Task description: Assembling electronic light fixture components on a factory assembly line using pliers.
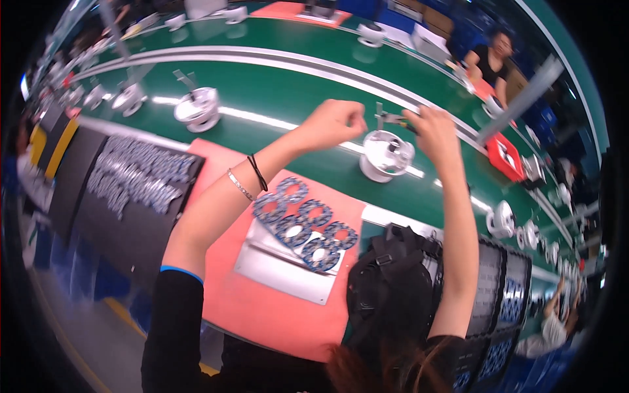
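My left hand (335, 124) is closed, fingers pinched, just up and left of a round white housing (379, 171) on the green conveyor. Anything inside that pinch is too small to make out. Across from it, my right hand (434, 131) grips a small plier-like tool (397, 120) with dark handles, its metal end pointing left above the housing. An upright thin metal piece (379, 112) shows by the tool's tip. Below my wrists, several ring-shaped blue circuit boards (295, 230) lie on a metal plate (282, 274) over a pink mat (236, 298).
Similar white housings, one at the left (196, 111), stand along the conveyor. A black tray (124, 173) of small parts lies left, a black bag (393, 281) right of the mat. Further right are a red bin (504, 157) and black trays (485, 281). Another person (491, 62) sits across.
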Demonstrator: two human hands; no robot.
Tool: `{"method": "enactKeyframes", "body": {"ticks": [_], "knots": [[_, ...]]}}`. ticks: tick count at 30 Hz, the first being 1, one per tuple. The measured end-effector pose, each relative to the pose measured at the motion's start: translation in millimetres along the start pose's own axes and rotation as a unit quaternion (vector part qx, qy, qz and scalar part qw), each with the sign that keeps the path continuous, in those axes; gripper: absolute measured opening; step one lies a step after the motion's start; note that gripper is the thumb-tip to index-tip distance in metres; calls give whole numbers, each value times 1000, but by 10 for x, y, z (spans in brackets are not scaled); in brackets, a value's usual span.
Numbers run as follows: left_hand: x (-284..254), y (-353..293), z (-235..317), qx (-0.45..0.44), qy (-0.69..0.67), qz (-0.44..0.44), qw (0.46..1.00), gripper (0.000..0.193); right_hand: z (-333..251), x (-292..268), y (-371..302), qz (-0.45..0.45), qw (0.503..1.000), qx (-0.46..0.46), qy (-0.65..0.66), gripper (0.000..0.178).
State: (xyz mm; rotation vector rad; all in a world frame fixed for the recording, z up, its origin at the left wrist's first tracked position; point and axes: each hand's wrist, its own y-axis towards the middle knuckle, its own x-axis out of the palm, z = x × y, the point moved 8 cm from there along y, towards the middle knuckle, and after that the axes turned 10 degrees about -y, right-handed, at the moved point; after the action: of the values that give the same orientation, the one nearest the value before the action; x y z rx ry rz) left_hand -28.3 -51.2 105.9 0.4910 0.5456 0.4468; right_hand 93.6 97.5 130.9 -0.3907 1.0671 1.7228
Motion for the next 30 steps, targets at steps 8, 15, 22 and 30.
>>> {"method": "enactKeyframes", "body": {"ticks": [8, 15, 22, 30], "knots": [[-327, -2079, 2334, -92, -8, -263, 960, 17, -24, -1823, -50, 161, 964, 173, 119, 50], [-232, -5399, 1595, -522, -393, -16, 757, 18, -566, -2435, -221, 264, 886, 239, 298, 54], [-494, -8222, 386, -725, -231, 272, 590, 20, -835, -2326, -445, 257, 849, 275, 370, 57], [-1273, -8532, 234, -785, 168, 168, 572, 28, -790, -2053, -667, 261, 818, 341, 384, 52]]}}
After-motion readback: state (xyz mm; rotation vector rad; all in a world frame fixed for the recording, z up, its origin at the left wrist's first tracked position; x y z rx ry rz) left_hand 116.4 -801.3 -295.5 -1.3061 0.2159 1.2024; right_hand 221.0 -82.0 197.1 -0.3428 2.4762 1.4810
